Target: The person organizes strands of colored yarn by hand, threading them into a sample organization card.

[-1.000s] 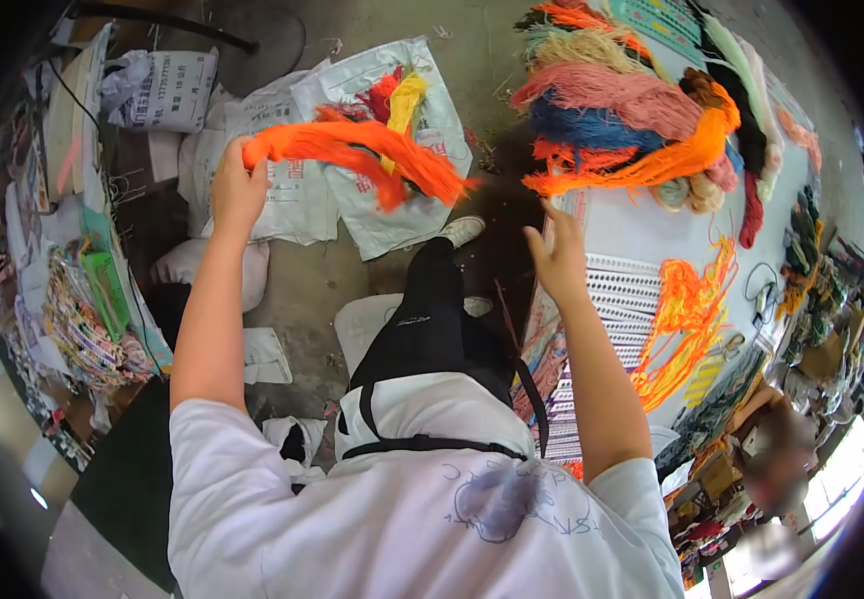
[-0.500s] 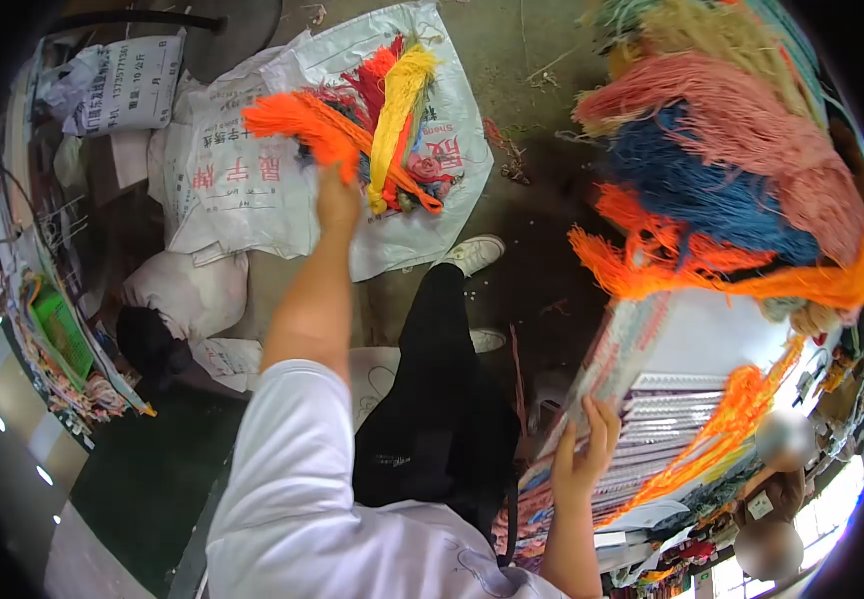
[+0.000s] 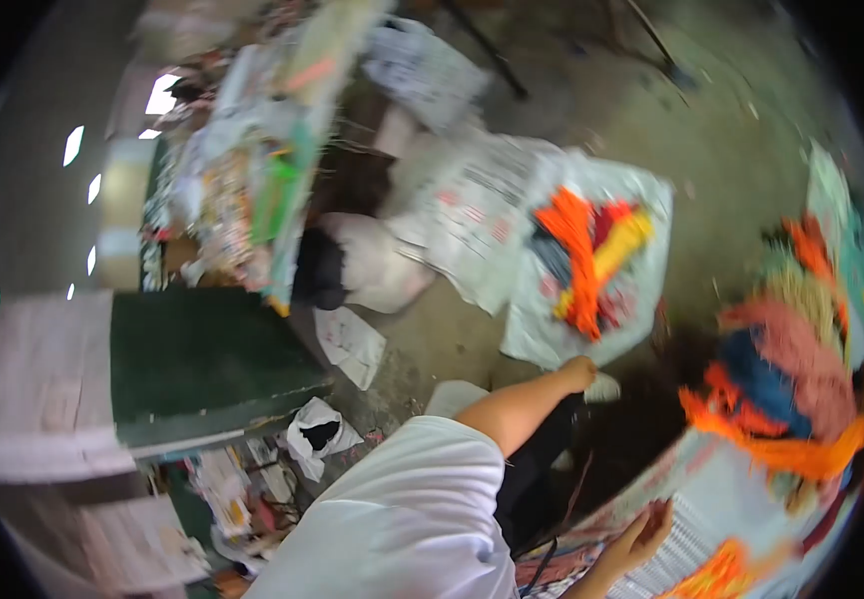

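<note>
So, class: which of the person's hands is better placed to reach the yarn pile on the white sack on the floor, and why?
Left. The left hand is stretched out beside the white sack holding the orange yarn; the right hand rests low by the table edge.

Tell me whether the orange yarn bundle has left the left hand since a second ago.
Yes. The orange yarn bundle now lies on the white sack with the other yarn; the left hand is below it, apparently empty.

Whole view motion-blurred; left hand (image 3: pixel 579 373) grip unclear, right hand (image 3: pixel 641 534) fingers smeared, yarn pile (image 3: pixel 786 389) edge-cropped
</note>
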`<state>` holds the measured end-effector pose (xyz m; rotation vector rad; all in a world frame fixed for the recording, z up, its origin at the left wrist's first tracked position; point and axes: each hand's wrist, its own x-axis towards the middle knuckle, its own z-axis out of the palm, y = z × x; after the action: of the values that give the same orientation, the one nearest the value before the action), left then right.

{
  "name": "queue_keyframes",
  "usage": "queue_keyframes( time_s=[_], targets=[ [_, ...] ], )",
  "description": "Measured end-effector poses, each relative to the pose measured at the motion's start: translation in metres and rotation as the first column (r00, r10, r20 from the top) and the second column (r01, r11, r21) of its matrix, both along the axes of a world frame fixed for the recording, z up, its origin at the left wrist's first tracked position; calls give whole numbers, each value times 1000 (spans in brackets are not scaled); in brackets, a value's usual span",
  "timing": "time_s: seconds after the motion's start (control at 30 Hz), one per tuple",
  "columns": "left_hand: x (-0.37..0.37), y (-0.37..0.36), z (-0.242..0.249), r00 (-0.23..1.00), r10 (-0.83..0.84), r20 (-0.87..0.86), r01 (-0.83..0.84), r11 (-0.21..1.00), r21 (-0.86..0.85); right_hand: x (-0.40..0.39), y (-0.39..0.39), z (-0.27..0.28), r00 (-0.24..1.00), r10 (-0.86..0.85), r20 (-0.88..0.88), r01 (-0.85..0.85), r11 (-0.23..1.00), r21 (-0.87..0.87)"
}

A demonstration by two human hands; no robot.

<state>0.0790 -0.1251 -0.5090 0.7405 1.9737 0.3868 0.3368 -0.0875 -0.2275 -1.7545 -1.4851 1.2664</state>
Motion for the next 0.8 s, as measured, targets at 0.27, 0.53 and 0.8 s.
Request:
queue_keyframes(
  time_s=[0.27, 0.53, 0.8],
  targets=[
    [-15, 186, 183, 844, 318, 433, -480, 808, 342, 34, -6, 61, 999, -43, -8, 40, 978, -206],
    [120, 293, 237, 993, -119, 6, 66, 593, 803, 125, -70, 72, 873, -488, -3, 457, 820, -345],
    [214, 348, 280, 891, -140, -431, 454, 278, 847, 120, -183, 90, 503, -861, 72, 787, 422, -450]
  ],
)
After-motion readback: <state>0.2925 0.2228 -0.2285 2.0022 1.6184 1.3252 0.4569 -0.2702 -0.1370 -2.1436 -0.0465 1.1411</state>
